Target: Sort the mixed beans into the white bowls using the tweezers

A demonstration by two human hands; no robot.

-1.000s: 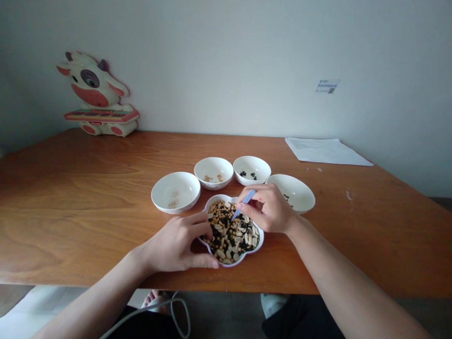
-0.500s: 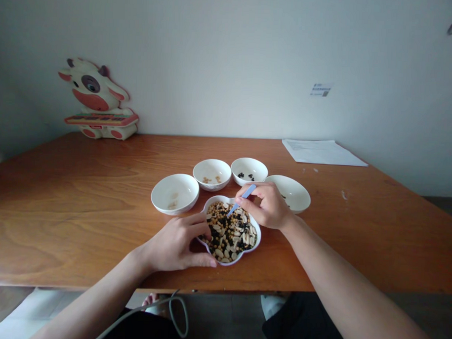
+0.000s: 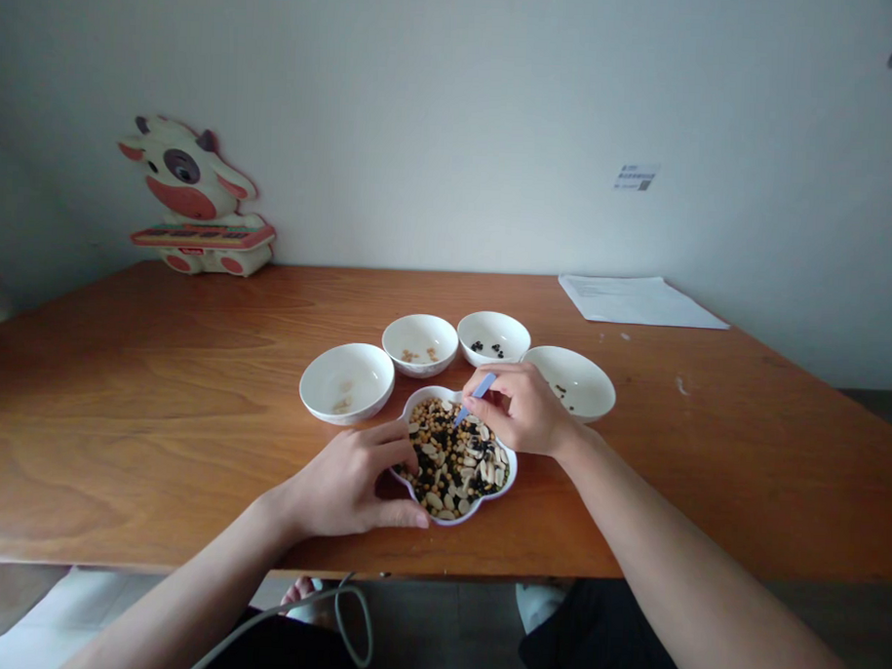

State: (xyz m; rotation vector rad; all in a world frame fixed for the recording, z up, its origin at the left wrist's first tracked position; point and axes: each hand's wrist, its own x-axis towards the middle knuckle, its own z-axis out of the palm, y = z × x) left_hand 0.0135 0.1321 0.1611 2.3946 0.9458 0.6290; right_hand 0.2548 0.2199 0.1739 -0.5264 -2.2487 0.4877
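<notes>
In the head view, a white flower-shaped bowl (image 3: 512, 471) stands near the table's front edge, filled with a mix of peanuts, yellow beans and small black beans. My left hand (image 3: 360, 478) is closed on its left rim, fingertips curled inside and thumb along the front. Pinched between the fingers of my right hand (image 3: 521, 405) are blue-lilac tweezers (image 3: 480, 386), slanting down with the tip among the beans. Whether the tip grips anything is too small to tell. The right hand hovers over the bowl's back right part.
Behind stand several round white bowls: the left one (image 3: 327, 379) with pale pieces, another (image 3: 421, 324) with tan pieces, one (image 3: 494, 324) with black beans, the right one (image 3: 594, 388) with dark bits. A cow toy keyboard (image 3: 202, 209) and paper sheets (image 3: 641, 300) lie farther back.
The tweezers have shifted slightly, their tip now a little right and higher in the mix. My left hand stays on the bowl rim.
</notes>
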